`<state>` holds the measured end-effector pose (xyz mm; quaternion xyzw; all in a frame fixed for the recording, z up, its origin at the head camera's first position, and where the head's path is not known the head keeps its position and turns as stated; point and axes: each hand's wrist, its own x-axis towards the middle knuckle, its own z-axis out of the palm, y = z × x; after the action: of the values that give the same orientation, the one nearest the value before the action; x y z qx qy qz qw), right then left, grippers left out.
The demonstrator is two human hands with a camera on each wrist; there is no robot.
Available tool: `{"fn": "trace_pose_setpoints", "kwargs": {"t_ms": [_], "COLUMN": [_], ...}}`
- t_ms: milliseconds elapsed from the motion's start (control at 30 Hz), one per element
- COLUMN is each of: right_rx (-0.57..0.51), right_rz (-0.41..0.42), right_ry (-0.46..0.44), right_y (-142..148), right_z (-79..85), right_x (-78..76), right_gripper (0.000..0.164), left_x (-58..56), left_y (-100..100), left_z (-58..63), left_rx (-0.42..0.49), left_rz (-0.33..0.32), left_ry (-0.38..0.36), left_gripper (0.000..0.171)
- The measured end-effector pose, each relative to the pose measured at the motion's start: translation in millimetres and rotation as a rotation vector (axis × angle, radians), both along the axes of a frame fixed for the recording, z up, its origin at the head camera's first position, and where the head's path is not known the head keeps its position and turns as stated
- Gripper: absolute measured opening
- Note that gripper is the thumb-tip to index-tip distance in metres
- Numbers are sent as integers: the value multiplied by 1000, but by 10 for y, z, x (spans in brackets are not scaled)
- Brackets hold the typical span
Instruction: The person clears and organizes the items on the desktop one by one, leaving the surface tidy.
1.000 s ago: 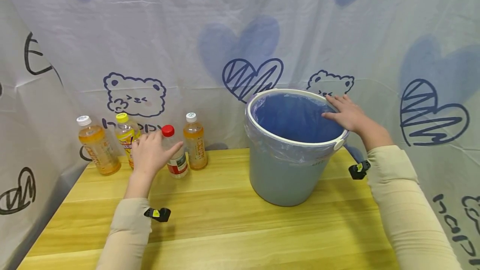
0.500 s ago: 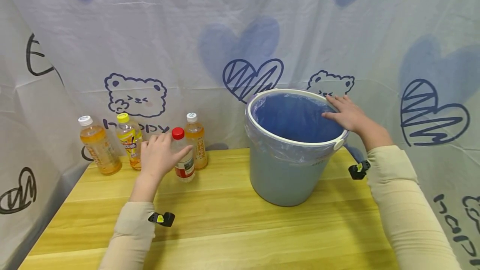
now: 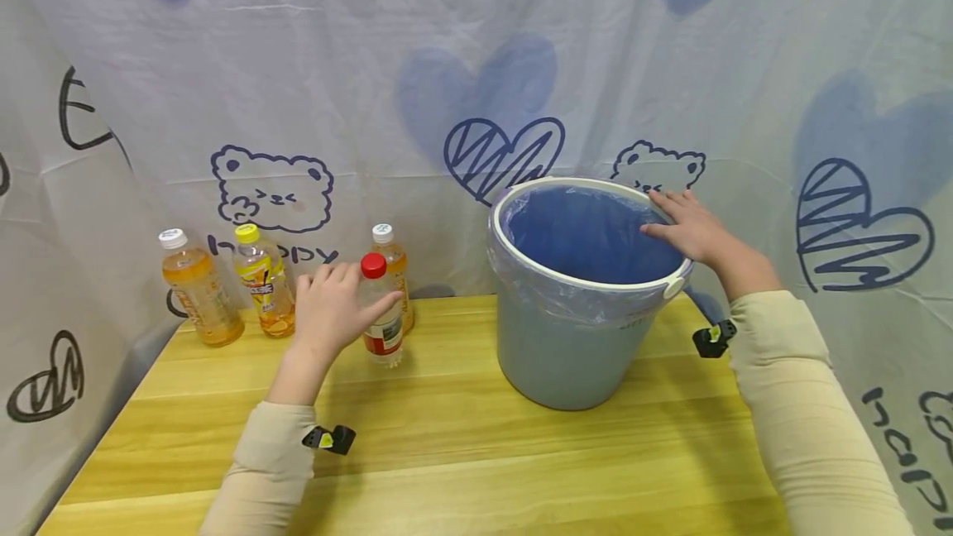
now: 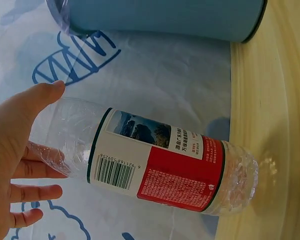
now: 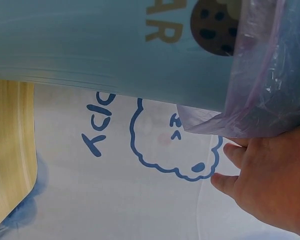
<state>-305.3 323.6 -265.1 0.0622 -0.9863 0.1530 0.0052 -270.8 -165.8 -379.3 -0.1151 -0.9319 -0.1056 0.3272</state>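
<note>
In my feed the left hand (image 3: 328, 313) grips a clear plastic bottle (image 4: 160, 157) by its upper part, between thumb and fingers. The bottle is close to upright at the left half of the wood-grained bench (image 3: 417, 470), in front of a white-capped bottle (image 3: 395, 260); whether its base touches down I can't tell. I make out a red cap (image 3: 373, 265), a ridged base catching light, and a cream label (image 4: 120, 145) with dark borders, a mountain picture, a barcode and a red panel. The right hand (image 3: 696, 230) lies, fingers extended, over the white rim (image 3: 588, 280) of a round blue-grey bin (image 3: 562, 354), its thin liner (image 5: 262, 75) hanging in glossy creases.
</note>
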Motion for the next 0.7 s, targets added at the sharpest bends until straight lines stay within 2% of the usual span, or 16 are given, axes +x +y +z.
{"fn": "trace_pose_setpoints", "kwargs": {"t_ms": [367,700], "right_rx": [-11,-3], "right_rz": [13,20], "right_ry": [10,15], "right_y": [8,1], "right_z": [-10,1], "right_x": [-4,7], "right_gripper": [75,74], "left_x": [53,86], "left_y": [160,298], "left_z": [111,267], "left_rx": [4,20], "left_rz": [-52,-86], "left_ry": [86,145], "left_gripper": [69,67]}}
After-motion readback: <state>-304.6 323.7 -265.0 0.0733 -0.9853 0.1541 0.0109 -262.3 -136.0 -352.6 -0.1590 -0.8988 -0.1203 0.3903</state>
